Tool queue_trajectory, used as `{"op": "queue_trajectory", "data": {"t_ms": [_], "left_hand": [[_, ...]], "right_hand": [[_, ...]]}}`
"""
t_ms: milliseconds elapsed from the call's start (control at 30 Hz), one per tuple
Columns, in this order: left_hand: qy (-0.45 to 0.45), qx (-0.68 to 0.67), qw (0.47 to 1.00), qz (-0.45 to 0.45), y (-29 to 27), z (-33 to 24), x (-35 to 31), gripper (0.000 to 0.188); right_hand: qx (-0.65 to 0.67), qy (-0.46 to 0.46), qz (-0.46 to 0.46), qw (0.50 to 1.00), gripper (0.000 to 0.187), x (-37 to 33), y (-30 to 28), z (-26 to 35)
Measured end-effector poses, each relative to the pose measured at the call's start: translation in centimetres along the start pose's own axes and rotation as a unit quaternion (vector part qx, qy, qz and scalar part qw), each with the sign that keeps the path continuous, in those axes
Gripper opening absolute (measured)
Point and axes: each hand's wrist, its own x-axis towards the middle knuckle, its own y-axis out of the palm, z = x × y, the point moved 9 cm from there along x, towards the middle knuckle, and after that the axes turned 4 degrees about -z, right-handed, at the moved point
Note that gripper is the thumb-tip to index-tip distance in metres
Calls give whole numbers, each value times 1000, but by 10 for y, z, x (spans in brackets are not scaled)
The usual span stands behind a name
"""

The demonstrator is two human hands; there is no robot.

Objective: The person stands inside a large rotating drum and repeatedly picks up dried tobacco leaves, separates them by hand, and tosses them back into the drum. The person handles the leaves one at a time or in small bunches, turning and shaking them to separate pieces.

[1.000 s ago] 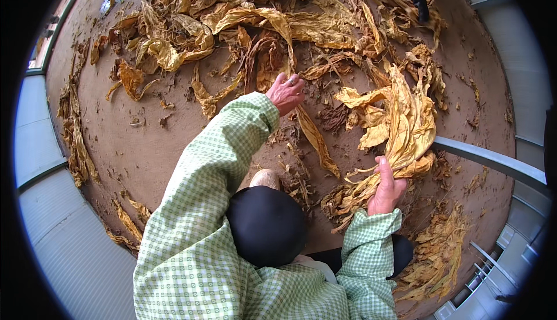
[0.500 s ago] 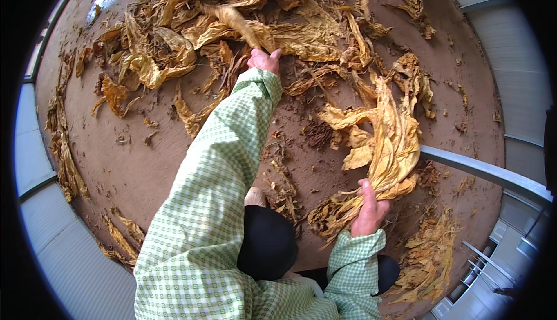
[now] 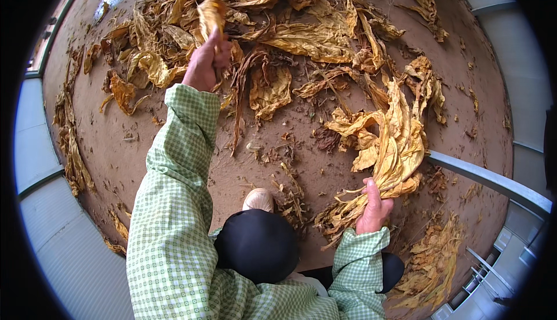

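Leaves (image 3: 400, 140), probably light/crumbly, are being gripped (left hand (image 3: 206, 63) upper left, right hand (image 3: 375, 208) lower right), stems (image 3: 351, 192) likely being safest grab.

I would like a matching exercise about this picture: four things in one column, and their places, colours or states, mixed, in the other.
Column one:
1. left hand
2. right hand
3. shoe
4. bar

Column two:
A. pale, just beyond the dark knee
B. gripping the yellow leaf bundle
C. grey, slanting at the right side
D. holding a dried leaf

Pairs: 1-D, 2-B, 3-A, 4-C.
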Motion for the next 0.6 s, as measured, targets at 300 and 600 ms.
{"op": "queue_trajectory", "data": {"t_ms": [300, 600], "left_hand": [[217, 622, 745, -104, 58, 19, 78, 15], [165, 829, 534, -26, 72, 46, 99, 17]], "right_hand": [[-36, 14, 4, 999, 20, 0, 0, -3], [-41, 5, -1, 999, 20, 0, 7, 5]]}}
